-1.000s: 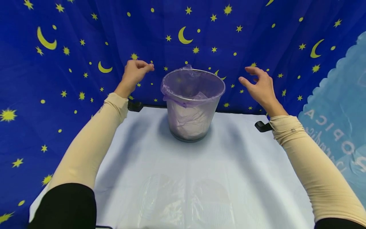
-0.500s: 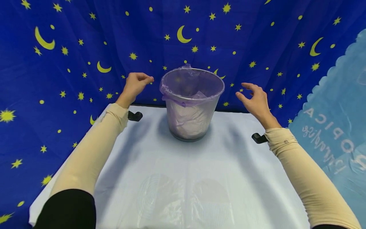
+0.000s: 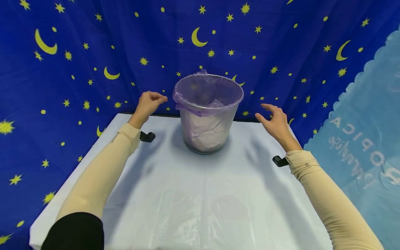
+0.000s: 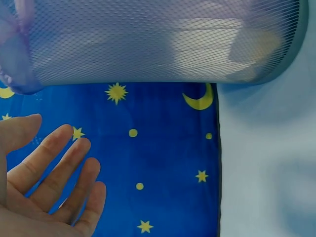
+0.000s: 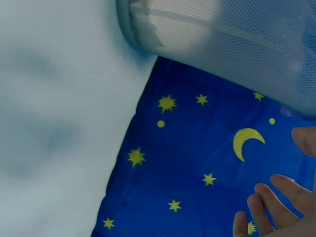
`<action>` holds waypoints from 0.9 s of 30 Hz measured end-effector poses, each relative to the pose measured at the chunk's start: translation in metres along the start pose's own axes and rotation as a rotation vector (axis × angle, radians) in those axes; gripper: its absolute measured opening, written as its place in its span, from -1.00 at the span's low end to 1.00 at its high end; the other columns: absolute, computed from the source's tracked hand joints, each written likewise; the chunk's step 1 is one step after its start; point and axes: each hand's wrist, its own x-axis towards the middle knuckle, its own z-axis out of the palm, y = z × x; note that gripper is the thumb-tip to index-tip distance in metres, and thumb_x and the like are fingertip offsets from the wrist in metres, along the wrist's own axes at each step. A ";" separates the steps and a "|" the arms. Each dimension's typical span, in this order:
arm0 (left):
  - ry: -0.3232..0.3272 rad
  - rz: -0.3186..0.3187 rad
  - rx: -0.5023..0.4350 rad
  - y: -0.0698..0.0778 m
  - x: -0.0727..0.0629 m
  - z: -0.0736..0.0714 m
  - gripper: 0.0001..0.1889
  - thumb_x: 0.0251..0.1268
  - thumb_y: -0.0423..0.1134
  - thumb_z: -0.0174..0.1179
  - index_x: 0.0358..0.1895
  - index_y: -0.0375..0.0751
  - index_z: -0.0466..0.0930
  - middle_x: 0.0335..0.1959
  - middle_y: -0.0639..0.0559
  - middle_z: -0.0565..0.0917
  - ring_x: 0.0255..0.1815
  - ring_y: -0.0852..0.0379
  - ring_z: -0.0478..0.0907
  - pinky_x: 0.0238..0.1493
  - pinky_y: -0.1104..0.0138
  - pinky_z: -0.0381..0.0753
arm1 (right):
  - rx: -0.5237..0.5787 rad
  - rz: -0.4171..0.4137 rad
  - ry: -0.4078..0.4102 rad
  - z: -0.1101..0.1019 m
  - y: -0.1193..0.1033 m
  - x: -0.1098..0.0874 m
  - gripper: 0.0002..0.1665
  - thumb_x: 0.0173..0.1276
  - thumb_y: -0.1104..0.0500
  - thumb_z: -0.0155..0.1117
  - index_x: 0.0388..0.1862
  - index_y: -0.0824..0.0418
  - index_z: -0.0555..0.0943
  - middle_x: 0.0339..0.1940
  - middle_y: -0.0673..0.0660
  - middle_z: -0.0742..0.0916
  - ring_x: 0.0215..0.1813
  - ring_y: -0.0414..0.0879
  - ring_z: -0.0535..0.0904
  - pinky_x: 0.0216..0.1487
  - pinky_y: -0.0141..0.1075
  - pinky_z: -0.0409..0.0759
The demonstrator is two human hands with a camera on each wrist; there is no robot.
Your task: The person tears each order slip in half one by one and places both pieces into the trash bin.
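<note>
A mesh waste bin [image 3: 204, 133] stands upright at the back of the white table. Its purple bin liner [image 3: 200, 110] is folded over the rim, bunched at the left side, and shows through the mesh. To the left of the bin, my left hand [image 3: 147, 106] hovers with relaxed fingers, apart from it and holding nothing. My right hand [image 3: 276, 123] is raised on the other side, thumb and fingers spread, also touching nothing. Both wrist views show a gap between the fingers and the mesh wall [image 4: 123, 49].
The white table [image 3: 200, 194] has a glossy covering towards the front. A blue curtain [image 3: 125, 41] with yellow moons and stars hangs right behind the bin. At the right hangs a light blue cloth [image 3: 365, 146] with lettering.
Both hands have come down on either side of the bin, and the right one has drifted slightly left. The bin and liner stay in place on the table.
</note>
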 end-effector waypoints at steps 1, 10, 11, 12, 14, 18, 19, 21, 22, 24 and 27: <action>0.001 -0.003 -0.002 -0.002 -0.001 0.001 -0.66 0.59 -0.09 0.24 0.09 -0.31 0.77 0.24 -0.22 0.72 0.41 -0.09 0.52 0.50 -0.05 0.39 | -0.002 0.007 -0.005 0.002 0.001 -0.002 -0.28 0.55 -0.14 0.30 0.52 0.20 0.49 0.50 0.35 0.54 0.53 0.29 0.39 0.46 0.29 0.36; -0.020 -0.036 -0.012 -0.019 -0.003 0.010 -0.67 0.57 -0.10 0.25 0.08 -0.30 0.76 0.22 -0.20 0.73 0.32 -0.09 0.57 0.46 -0.06 0.45 | -0.026 0.012 0.004 0.014 0.016 -0.017 -0.29 0.53 -0.10 0.34 0.50 0.24 0.50 0.46 0.39 0.56 0.48 0.34 0.41 0.44 0.32 0.32; -0.020 -0.038 -0.014 -0.021 -0.004 0.011 -0.67 0.57 -0.10 0.26 0.08 -0.31 0.76 0.21 -0.21 0.73 0.31 -0.09 0.57 0.45 -0.06 0.46 | -0.025 0.008 0.003 0.016 0.018 -0.019 -0.29 0.53 -0.09 0.34 0.50 0.25 0.51 0.46 0.39 0.56 0.48 0.34 0.41 0.45 0.31 0.32; -0.020 -0.037 -0.018 -0.023 -0.004 0.012 -0.67 0.57 -0.10 0.26 0.07 -0.32 0.76 0.20 -0.22 0.73 0.30 -0.09 0.58 0.45 -0.06 0.46 | -0.025 0.004 0.003 0.017 0.019 -0.020 -0.30 0.52 -0.08 0.34 0.49 0.25 0.51 0.46 0.39 0.56 0.48 0.35 0.41 0.44 0.31 0.33; -0.020 -0.034 -0.023 -0.026 -0.005 0.013 -0.67 0.56 -0.10 0.27 0.07 -0.33 0.76 0.18 -0.23 0.74 0.30 -0.10 0.59 0.44 -0.06 0.48 | -0.025 -0.004 0.002 0.019 0.022 -0.023 -0.30 0.52 -0.07 0.34 0.49 0.27 0.51 0.46 0.40 0.56 0.48 0.35 0.41 0.43 0.31 0.34; -0.025 -0.031 -0.026 -0.033 -0.008 0.017 -0.67 0.57 -0.10 0.27 0.07 -0.32 0.77 0.17 -0.21 0.76 0.32 -0.12 0.59 0.44 -0.07 0.48 | -0.019 -0.015 0.011 0.024 0.027 -0.029 -0.31 0.51 -0.07 0.34 0.47 0.29 0.52 0.44 0.41 0.58 0.45 0.34 0.44 0.38 0.30 0.39; -0.026 -0.029 -0.023 -0.035 -0.009 0.018 -0.67 0.57 -0.10 0.26 0.07 -0.31 0.77 0.17 -0.21 0.76 0.33 -0.12 0.59 0.45 -0.07 0.47 | -0.018 -0.016 0.015 0.026 0.029 -0.031 -0.31 0.51 -0.06 0.34 0.47 0.29 0.53 0.43 0.41 0.58 0.44 0.34 0.45 0.37 0.30 0.39; -0.024 -0.030 -0.019 -0.039 -0.011 0.021 -0.68 0.58 -0.11 0.25 0.07 -0.30 0.78 0.17 -0.19 0.76 0.34 -0.13 0.59 0.45 -0.07 0.47 | -0.013 -0.018 0.026 0.029 0.032 -0.036 -0.31 0.50 -0.05 0.35 0.45 0.30 0.54 0.41 0.42 0.60 0.41 0.34 0.48 0.32 0.30 0.43; -0.024 -0.030 -0.012 -0.041 -0.012 0.023 -0.69 0.58 -0.11 0.25 0.06 -0.29 0.79 0.18 -0.19 0.77 0.34 -0.13 0.59 0.44 -0.08 0.47 | -0.009 -0.018 0.030 0.031 0.034 -0.038 -0.32 0.50 -0.04 0.36 0.45 0.31 0.54 0.40 0.42 0.60 0.40 0.35 0.49 0.32 0.29 0.44; -0.022 -0.027 -0.003 -0.046 -0.013 0.026 -0.70 0.58 -0.13 0.25 0.05 -0.29 0.79 0.17 -0.19 0.77 0.32 -0.14 0.61 0.43 -0.09 0.48 | -0.002 -0.011 0.033 0.036 0.038 -0.044 -0.32 0.49 -0.04 0.37 0.44 0.31 0.54 0.38 0.42 0.61 0.39 0.35 0.50 0.30 0.30 0.44; -0.028 -0.033 -0.002 -0.055 -0.017 0.031 -0.70 0.58 -0.14 0.25 0.05 -0.30 0.79 0.15 -0.22 0.77 0.30 -0.16 0.62 0.42 -0.09 0.49 | 0.008 0.012 0.023 0.045 0.045 -0.054 -0.32 0.50 -0.04 0.37 0.45 0.30 0.54 0.38 0.41 0.62 0.38 0.34 0.50 0.27 0.30 0.46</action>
